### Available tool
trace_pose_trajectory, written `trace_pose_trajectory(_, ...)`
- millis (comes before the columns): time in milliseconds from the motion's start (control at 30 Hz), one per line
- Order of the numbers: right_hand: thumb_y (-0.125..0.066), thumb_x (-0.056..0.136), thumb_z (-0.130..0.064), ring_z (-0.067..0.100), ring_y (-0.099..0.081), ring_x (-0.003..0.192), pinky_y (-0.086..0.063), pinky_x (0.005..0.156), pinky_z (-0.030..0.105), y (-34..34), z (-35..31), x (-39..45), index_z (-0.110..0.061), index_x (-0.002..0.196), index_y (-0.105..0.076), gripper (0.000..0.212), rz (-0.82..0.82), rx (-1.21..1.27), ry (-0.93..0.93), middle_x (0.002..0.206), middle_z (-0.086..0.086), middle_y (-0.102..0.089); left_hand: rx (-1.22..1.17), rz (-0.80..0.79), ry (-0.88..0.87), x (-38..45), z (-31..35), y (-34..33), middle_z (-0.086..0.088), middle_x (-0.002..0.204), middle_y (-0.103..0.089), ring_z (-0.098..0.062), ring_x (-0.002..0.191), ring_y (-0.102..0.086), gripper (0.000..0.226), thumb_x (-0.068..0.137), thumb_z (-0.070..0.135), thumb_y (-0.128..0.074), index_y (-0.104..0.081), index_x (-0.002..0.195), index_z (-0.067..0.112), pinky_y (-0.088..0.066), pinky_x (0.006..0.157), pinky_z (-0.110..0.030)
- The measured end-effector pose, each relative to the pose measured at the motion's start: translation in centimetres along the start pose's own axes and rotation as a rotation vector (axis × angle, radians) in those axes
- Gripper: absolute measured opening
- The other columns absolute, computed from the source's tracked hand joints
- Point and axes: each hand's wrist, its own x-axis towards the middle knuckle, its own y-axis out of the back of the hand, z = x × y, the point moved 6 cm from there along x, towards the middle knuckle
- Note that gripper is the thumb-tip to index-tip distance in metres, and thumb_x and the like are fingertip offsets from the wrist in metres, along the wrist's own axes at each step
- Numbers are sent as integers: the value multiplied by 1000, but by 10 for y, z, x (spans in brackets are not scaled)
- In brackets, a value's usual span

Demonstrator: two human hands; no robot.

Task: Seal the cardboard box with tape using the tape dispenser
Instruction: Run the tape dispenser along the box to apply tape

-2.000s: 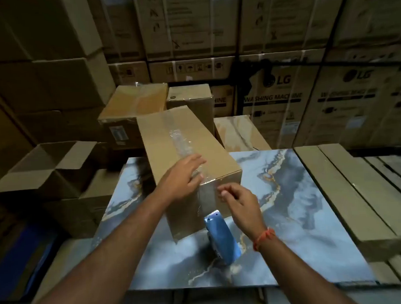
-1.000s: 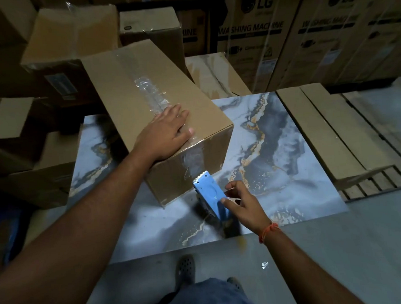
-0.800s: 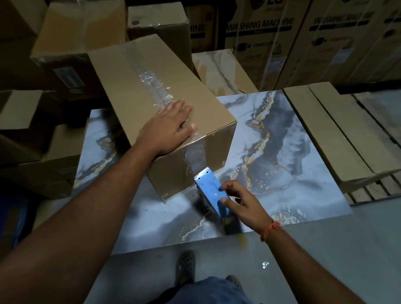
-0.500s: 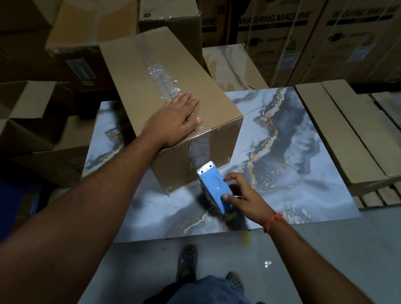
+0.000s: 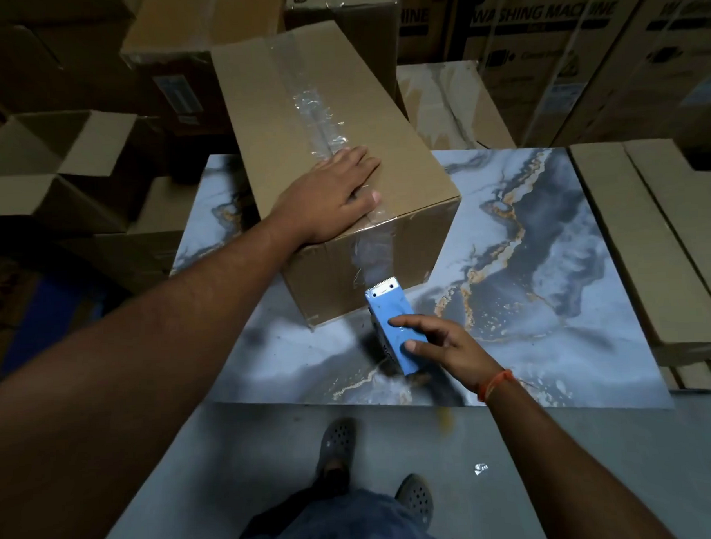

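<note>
Since half a second ago the right hand [image 5: 443,347] has shifted its fingers further onto the flat blue face of the tape dispenser [image 5: 393,328], and the view has tipped a little lower, so more of the floor [image 5: 248,457] and both sandals show. The left hand [image 5: 334,197] has kept its place.

The cardboard box [image 5: 319,120] lies long on the marbled blue-grey surface [image 5: 549,269], its far end reaching past the surface's back edge. A strip of clear tape [image 5: 318,108] runs along the top seam and folds down over the near end face, where it reaches the serrated edge of the dispenser. The left hand lies flat and spread on the near end of the box top, palm down, fingers across the tape, gripping nothing. The right hand is curled loosely on the dispenser, thumb at its lower edge and fingers on its blue face; an orange thread band [image 5: 493,385] circles that wrist. The dispenser stands on the surface just beside the box's near face, its toothed end up.

Other cardboard cartons stand stacked behind and at left, some printed "WASHING MACHINE" [image 5: 538,14].
</note>
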Motion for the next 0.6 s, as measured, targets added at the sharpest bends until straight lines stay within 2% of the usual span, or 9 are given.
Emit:
trace_pose_trajectory(67,-65,92,-3,12,-63,119,-54,91,25,-2,0,4,-12,127,-67,37,14,-3,11,133,-4,-64,0,-6,-1,1,-1,-1,-8,169,-23,-27,156,-19,62,104,49,-38,-30,159,20,-19,123,-40)
trace_pose_trajectory(267,-71,88,-4,12,-67,108,-55,83,23,-6,-5,8,-12,118,-72,31,160,-32,63,121,-9,-70,-7,-15,4,0,0,-1,-8,168,-25,-27,156,-21,63,103,50,-37,-31,158,21,-21,123,-42)
trace_pose_trajectory(433,-70,91,-13,10,-66,113,-55,91,25,-11,-22,-12,-21,123,-70,33,229,-8,95,127,-8,-69,-10,-17,12,-3,3,3,-7,167,-26,-26,155,-23,65,101,52,-35,-32,158,21,-24,122,-42)
trace_pose_trajectory(600,-70,90,-12,17,-70,107,-58,80,24,-17,-30,-39,-21,127,-68,38,231,79,57,125,-4,-70,-14,-14,9,-4,4,3,-9,167,-27,-27,155,-23,65,101,51,-35,-33,158,20,-24,121,-41)
